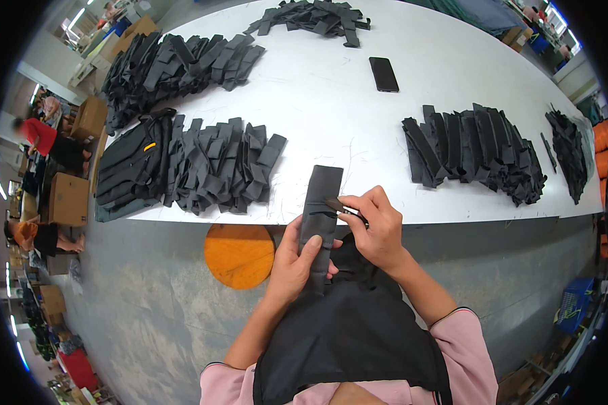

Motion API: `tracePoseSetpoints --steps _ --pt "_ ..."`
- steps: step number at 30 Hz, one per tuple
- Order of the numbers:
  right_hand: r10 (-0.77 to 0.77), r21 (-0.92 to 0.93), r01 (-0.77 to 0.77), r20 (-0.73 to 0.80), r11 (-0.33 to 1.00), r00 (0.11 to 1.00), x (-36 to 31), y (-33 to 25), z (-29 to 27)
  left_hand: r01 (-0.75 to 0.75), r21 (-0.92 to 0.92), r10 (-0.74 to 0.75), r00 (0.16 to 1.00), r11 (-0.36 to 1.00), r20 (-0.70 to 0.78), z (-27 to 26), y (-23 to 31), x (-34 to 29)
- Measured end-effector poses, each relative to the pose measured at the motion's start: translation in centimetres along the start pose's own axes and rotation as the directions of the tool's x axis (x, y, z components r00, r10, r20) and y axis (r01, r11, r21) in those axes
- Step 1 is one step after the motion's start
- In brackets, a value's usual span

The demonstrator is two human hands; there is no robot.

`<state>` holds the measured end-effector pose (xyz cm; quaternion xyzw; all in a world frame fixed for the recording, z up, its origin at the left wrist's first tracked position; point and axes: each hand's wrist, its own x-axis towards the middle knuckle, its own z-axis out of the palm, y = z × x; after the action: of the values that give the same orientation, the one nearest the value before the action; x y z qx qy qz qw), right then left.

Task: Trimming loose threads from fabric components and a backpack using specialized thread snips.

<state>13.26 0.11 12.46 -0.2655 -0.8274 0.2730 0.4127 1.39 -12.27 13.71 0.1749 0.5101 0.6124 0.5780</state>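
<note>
Trimming a black fabric strip at the desk edge

Left hand (296, 260) fingers grip the fabric strip (319, 206), upright over the desk (331, 101) edge; right hand (377, 226) fingers are closed on small snips (341, 206) touching it.

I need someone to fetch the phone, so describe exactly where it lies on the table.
On the long white table, look toward the far middle, between the heaps of black fabric pieces. The phone lies alone on bare tabletop: a flat, glossy black rectangle, rigid and smooth-edged, unlike the soft folded strips around it.

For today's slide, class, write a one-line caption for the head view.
Left hand holds a black strip at a white table's edge while the right hand works a small tool against it.
</note>
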Motion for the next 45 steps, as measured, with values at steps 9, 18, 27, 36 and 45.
tracePoseSetpoints --steps 9,18,27,36,45 --pt "-0.176 -0.123 0.172 -0.023 0.977 0.984 -0.6 -0.1 0.6 -0.052 0.419 0.097 0.992 0.907 -0.086 0.0 -0.5 -0.5" --pt "-0.246 -0.206 0.249 0.040 0.946 0.968 -1.0 -0.3 0.7 -0.038 0.412 0.096 0.988 0.910 -0.121 -0.4 -0.7 -0.5" --pt "-0.200 -0.156 0.200 0.017 0.967 0.980 -1.0 -0.4 1.0 -0.021 0.550 0.086 0.992 0.835 -0.092 -0.6 -0.7 -0.5" --pt "-0.106 -0.157 0.114 0.059 0.981 0.993 -1.1 -0.7 1.3 -0.044 0.581 0.118 0.989 0.813 -0.091 -0.8 -1.1 -0.3" --pt "0.207 0.270 -0.273 0.249 0.923 0.946 -1.9 -1.0 0.4 0.008 -0.230 -0.058 0.976 0.973 -0.211 -5.2 0.4 4.0"
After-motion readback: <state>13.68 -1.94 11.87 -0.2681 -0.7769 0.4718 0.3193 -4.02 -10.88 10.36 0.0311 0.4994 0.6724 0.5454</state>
